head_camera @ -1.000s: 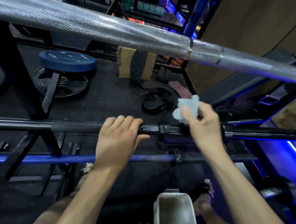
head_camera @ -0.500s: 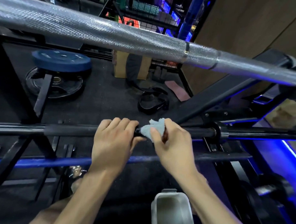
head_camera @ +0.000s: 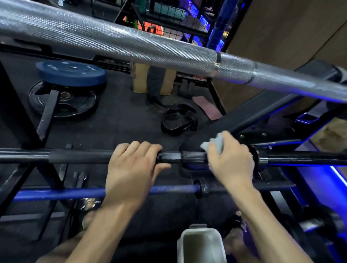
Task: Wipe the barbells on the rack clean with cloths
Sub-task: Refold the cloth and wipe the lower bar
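Nearest, a blue bar (head_camera: 68, 193) lies low on the rack. Above it, the left hand (head_camera: 132, 169) curls over the black bar (head_camera: 79, 156), while the right hand (head_camera: 230, 163) clamps a pale cloth (head_camera: 217, 144) onto it. Farthest, a silver bar (head_camera: 113, 38) crosses overhead.

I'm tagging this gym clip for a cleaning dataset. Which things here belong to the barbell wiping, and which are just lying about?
In use:
black barbell
cloth
left hand gripping the bar
right hand holding the cloth

Lying about:
blue weight plate
black weight plate
black strap
cardboard box
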Demonstrator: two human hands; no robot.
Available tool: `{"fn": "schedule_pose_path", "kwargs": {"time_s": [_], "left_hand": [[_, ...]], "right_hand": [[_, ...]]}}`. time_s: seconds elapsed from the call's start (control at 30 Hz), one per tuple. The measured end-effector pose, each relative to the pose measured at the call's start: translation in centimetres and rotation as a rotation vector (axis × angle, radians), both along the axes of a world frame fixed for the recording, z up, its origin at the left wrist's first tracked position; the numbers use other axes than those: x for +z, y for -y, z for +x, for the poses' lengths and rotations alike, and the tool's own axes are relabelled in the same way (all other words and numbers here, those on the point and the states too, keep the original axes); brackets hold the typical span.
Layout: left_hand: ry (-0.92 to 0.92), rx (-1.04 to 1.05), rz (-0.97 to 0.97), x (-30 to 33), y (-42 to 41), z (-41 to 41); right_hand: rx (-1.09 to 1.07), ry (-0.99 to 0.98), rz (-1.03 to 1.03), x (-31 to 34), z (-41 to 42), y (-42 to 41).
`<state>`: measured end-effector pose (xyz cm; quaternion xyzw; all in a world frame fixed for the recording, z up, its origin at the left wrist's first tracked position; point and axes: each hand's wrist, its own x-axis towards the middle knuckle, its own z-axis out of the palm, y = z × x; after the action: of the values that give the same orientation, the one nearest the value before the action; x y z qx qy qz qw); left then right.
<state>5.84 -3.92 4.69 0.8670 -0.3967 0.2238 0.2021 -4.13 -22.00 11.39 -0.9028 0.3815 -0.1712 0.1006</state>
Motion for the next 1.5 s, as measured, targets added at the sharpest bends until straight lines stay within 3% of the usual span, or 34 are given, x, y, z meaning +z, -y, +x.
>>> {"fn": "schedule_pose_path", "kwargs": {"time_s": [0.07, 0.17, 0.27, 0.33, 0.43, 0.53, 0.67, 0.83, 1.13, 1.37, 1.5], "left_hand": [[-0.009, 0.009, 0.007, 0.0, 0.1, 0.1], [-0.030, 0.009, 0.013, 0.2, 0.2, 0.1], [-0.016, 0.003, -0.003, 0.1, 0.0, 0.0], [0.002, 0.008, 0.001, 0.0, 0.0, 0.0], [0.009, 0.004, 0.012, 0.0, 0.0, 0.2], [0.013, 0.004, 0.019, 0.1, 0.0, 0.2], [0.028, -0.002, 0.014, 0.0, -0.1, 0.0], [0.036, -0.002, 0.021, -0.1, 0.0, 0.1], [0.008, 0.001, 0.037, 0.1, -0.1, 0.1], [0.004, -0.004, 0.040, 0.2, -0.1, 0.0], [0.002, -0.006, 0.024, 0.1, -0.1, 0.0]], "right_hand": [[-0.033, 0.031, -0.003, 0.1, 0.2, -1.3], [0.203, -0.038, 0.139, -0.8, 1.1, -5.2], [0.309, 0.313, 0.716, -0.1, 0.2, -4.1], [0.297, 0.547, 0.886, 1.2, -1.5, -1.9], [0.239, 0.696, 0.846, 1.9, -3.4, 1.2], [0.266, 0.541, 0.640, 1.8, -3.7, 2.1], [0.313, 0.498, 0.653, 1.0, -3.4, 0.4], [0.307, 0.584, 0.611, 1.1, -3.1, 0.7], [0.329, 0.544, 0.714, 3.1, -2.7, 1.4], [0.407, 0.370, 0.589, 3.8, -3.2, 2.6], [0.322, 0.324, 0.732, 3.6, -2.4, 3.9]]}}
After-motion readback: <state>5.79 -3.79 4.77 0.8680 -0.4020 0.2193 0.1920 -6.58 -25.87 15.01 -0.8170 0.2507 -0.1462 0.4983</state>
